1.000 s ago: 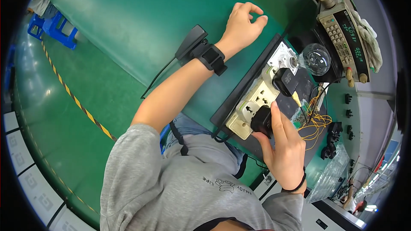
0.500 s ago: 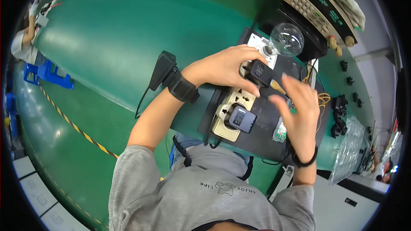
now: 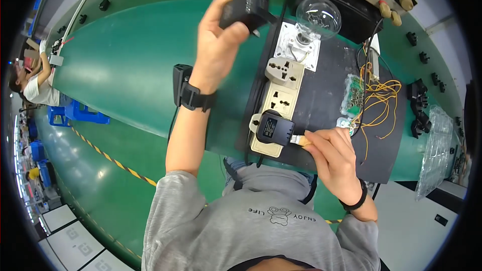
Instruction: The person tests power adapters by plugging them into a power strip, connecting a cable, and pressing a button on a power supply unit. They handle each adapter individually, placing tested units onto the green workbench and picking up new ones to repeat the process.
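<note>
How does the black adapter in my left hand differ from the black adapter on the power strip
The held adapter is lifted in your left hand; the seated adapter is on the power strip. Your right hand holds a connector at the seated adapter's edge, while your left hand grips the held adapter itself. Both are black and blocky.

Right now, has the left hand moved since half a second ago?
Yes. The left hand has come off the strip, up and to its left, holding a black adapter.
</note>
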